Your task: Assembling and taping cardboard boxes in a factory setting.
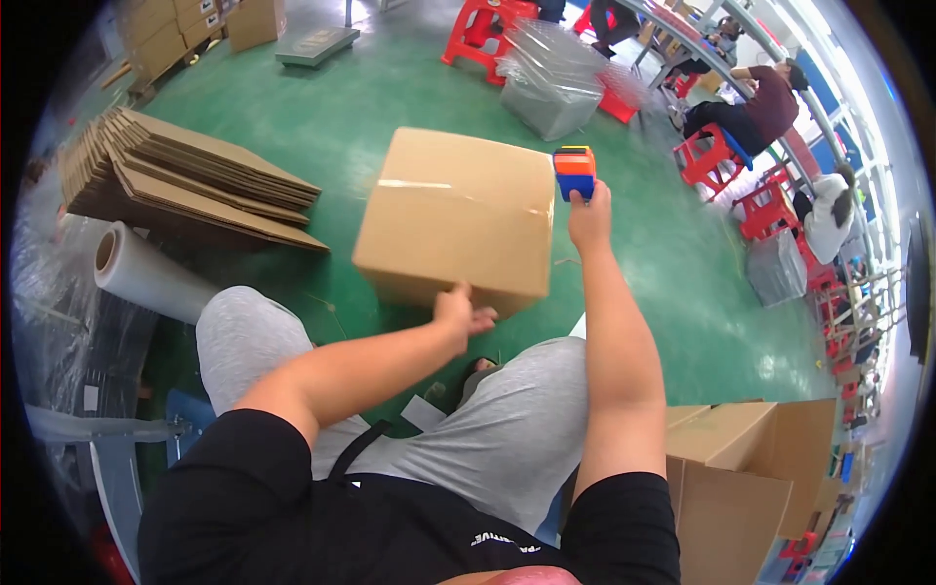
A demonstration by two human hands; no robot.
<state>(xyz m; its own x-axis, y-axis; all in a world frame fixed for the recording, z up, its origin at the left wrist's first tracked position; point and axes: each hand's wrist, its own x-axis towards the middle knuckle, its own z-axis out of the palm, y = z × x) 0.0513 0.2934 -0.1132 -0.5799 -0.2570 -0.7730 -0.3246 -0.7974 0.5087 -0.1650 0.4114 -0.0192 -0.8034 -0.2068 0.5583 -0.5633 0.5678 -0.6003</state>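
Observation:
A closed brown cardboard box (458,210) stands on the green floor in front of my knees, with a strip of tape across its top. My right hand (591,219) is closed round a blue and orange tape dispenser (575,175), held against the box's right far corner. Close to the near side of the box is my left hand (462,314), its fingers apart and nothing in them; I cannot tell whether it touches the cardboard.
Flattened cartons (195,180) lie stacked at the left, beside a roll of clear film (146,268). An open carton (736,478) stands by my right side. Farther off are a grey platform scale (318,46), a plastic-wrapped bundle (554,88), red stools (715,161) and seated people.

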